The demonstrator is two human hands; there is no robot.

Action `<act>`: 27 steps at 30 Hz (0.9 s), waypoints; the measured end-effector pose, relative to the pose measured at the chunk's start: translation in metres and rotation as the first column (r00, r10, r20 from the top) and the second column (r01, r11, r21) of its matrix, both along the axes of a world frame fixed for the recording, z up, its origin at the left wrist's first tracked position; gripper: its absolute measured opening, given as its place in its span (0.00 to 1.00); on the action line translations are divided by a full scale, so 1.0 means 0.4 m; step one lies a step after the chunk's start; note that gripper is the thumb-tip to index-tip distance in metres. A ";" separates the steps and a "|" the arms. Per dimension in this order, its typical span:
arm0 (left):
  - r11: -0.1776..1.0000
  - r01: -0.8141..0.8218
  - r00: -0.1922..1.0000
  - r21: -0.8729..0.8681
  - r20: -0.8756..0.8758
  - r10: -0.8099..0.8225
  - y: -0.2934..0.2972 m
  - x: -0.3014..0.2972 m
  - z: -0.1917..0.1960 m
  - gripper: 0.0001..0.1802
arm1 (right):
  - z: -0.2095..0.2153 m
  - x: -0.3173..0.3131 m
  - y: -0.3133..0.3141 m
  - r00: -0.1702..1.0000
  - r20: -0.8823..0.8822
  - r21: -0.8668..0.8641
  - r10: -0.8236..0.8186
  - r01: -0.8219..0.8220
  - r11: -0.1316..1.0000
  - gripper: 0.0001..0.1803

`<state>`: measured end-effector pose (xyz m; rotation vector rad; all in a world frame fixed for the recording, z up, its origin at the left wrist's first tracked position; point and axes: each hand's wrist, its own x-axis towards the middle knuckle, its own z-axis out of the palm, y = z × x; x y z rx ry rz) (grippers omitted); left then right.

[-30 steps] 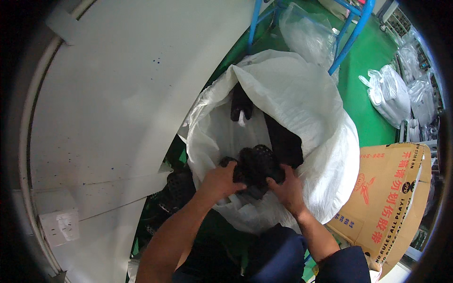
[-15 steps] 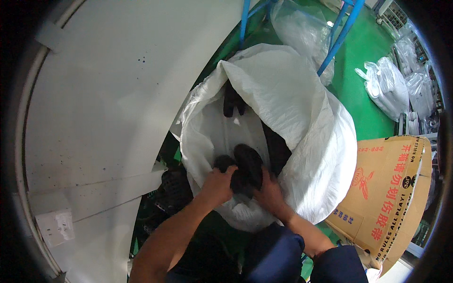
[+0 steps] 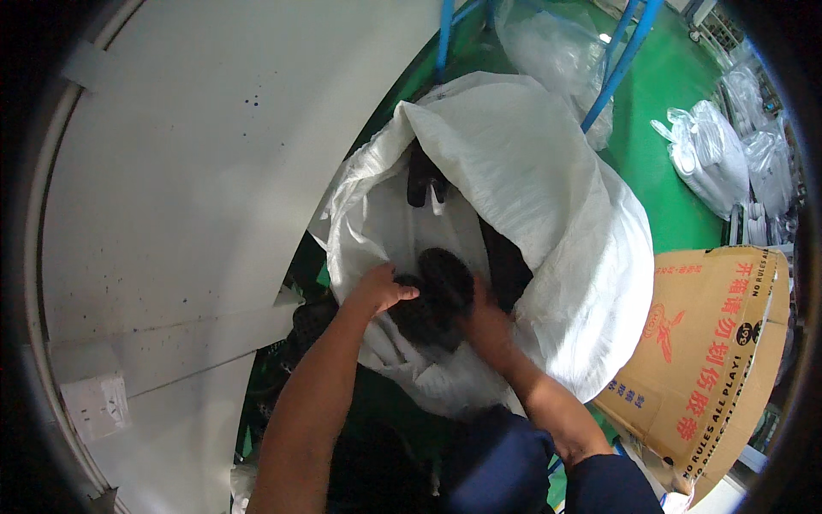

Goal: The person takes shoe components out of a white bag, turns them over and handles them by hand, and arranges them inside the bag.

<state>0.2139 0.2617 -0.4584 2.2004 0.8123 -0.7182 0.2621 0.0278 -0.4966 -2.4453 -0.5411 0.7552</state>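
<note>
A large white woven sack (image 3: 591, 283) stands with its mouth spread in front of me. Within the mouth are black, rounded, sole-shaped pieces (image 3: 445, 278), close together. My right hand (image 3: 488, 330) grips their right side, its fingertips partly hidden. My left hand (image 3: 375, 289) is at their left, thumb stretched out toward them and apart from the fingers; it appears to hold nothing. Deeper in the sack, a dark forked piece (image 3: 421, 180) hangs by the far wall, and more dark material (image 3: 505, 265) shows under the folded sack edge.
A white panel (image 3: 197, 171) runs along the left. Dark pieces (image 3: 312, 325) lie between it and the sack. At right stands a brown cardboard box (image 3: 676, 351). Beyond are a blue metal frame (image 3: 623, 64), clear plastic (image 3: 552, 47) and filled plastic bags (image 3: 706, 158) on the green floor.
My left hand has moved up and left, off the dark pieces, with its thumb now extended. My right hand has shifted slightly upward and stays on them.
</note>
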 end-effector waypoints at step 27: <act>0.929 0.018 0.878 -0.370 0.451 0.162 -0.097 0.208 0.205 0.31 | 0.486 0.383 -0.271 0.851 0.491 -0.530 0.187 0.121 0.839 0.30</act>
